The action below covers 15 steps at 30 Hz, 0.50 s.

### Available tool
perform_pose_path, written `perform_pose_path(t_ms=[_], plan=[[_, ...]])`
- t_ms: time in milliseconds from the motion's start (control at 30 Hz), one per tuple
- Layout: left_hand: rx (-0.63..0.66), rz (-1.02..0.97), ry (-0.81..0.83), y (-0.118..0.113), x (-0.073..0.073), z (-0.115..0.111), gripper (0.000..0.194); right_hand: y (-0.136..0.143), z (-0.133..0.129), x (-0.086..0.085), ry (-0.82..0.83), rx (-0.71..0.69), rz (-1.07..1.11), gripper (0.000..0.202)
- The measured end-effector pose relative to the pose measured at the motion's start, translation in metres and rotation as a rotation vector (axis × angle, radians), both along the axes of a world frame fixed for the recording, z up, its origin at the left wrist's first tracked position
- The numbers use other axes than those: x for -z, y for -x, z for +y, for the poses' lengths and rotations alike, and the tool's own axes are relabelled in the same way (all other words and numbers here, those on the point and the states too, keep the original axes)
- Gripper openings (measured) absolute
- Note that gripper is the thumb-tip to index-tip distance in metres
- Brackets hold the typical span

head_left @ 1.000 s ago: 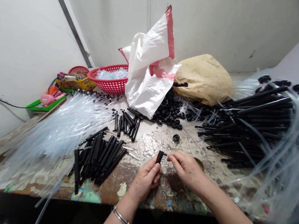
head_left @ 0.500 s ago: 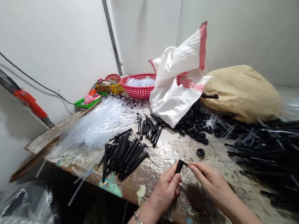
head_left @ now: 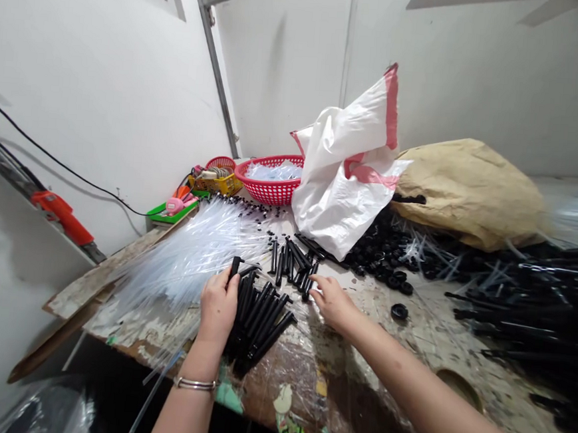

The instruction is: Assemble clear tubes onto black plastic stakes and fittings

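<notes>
My left hand (head_left: 219, 304) is closed around a short black plastic tube (head_left: 236, 264) with a small side spout at its top. It holds the tube upright at the left edge of a pile of similar black tubes (head_left: 261, 314), partly covering that pile. Farther back lies a smaller group of black tubes (head_left: 286, 260). My right hand (head_left: 332, 301) is at that group's right end, its thumb and fingertips pinching a black tube (head_left: 310, 281) that still rests on the table.
Clear plastic strips (head_left: 192, 235) spread at the left. Behind stand a red basket (head_left: 271, 190), a white sack (head_left: 341, 187) and a brown paper bag (head_left: 471, 191). Black rings (head_left: 399, 312) and long black rods (head_left: 527, 295) lie right on the worn table (head_left: 348, 354).
Both hands were together at the front, working on one black tube. My left hand has moved left to the pile with a tube; my right has let go and reached to the smaller group.
</notes>
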<state>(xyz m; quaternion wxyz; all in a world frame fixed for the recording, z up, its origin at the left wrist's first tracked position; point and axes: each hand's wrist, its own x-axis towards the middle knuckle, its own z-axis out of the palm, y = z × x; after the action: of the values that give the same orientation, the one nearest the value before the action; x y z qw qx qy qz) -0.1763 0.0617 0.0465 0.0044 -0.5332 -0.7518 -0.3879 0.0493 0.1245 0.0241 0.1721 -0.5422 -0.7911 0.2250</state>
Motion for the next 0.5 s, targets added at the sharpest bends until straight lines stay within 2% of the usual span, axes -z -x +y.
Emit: perform_pose_path(t_ms=[100, 267, 333, 433, 500], plan=[[-0.043, 0.07, 0.018, 0.015, 0.008, 0.011, 0.032, 0.037, 0.015, -0.003, -0.065, -0.014, -0.088, 0.034], [-0.087, 0.154, 0.055, 0.023, 0.022, 0.016, 0.037, 0.086, 0.041, -0.015, -0.145, -0.014, -0.188, 0.031], [-0.095, 0.19, 0.062, 0.024, 0.026, 0.016, 0.039, 0.101, 0.054, -0.015, -0.14, 0.028, -0.221, 0.04], [-0.101, 0.244, 0.027, 0.026, 0.032, 0.015, 0.038, 0.114, 0.071, -0.008, -0.096, 0.117, -0.273, 0.067], [-0.095, 0.25, -0.021, 0.028, 0.036, 0.014, 0.037, 0.115, 0.08, 0.0, -0.05, 0.157, -0.31, 0.071]])
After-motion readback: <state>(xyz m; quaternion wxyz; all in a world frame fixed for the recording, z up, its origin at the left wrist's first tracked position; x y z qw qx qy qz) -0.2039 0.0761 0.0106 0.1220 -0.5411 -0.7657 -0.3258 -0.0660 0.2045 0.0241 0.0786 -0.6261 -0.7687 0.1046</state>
